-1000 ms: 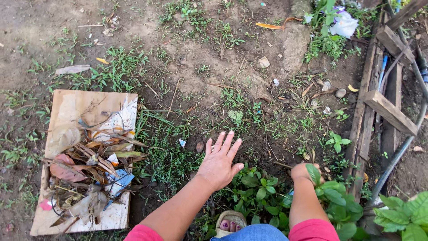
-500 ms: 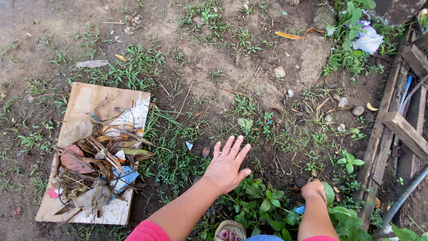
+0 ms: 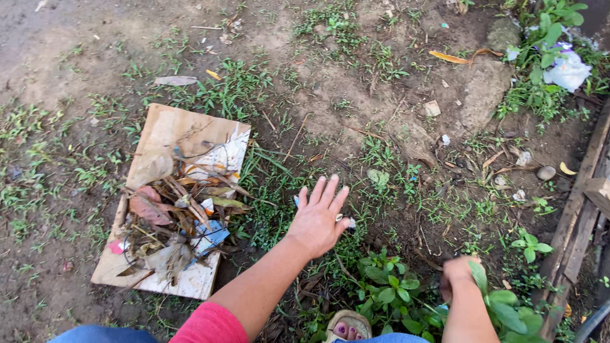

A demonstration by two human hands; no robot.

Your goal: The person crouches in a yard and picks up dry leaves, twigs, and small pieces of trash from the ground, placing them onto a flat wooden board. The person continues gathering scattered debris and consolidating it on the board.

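Observation:
My left hand (image 3: 319, 216) hovers palm down with fingers spread over grass and bare soil, above a small pale scrap (image 3: 349, 221) on the ground. It holds nothing. My right hand (image 3: 459, 272) is lower right, fingers curled down into leafy green weeds (image 3: 389, 289); what it grips, if anything, is hidden by leaves. To the left lies a flat cardboard sheet (image 3: 170, 130) heaped with dry brown leaves, twigs and bits of litter (image 3: 178, 213).
Weathered wooden planks (image 3: 579, 209) run along the right edge. A flat stone (image 3: 483, 95) and a crumpled white wrapper (image 3: 567, 68) sit at upper right. Small pebbles and dead leaves dot the soil. My sandalled toes (image 3: 346, 328) show at the bottom.
The view has shifted, so everything sits further right and lower. My left hand stays spread over the same patch. My right hand remains down in the weeds.

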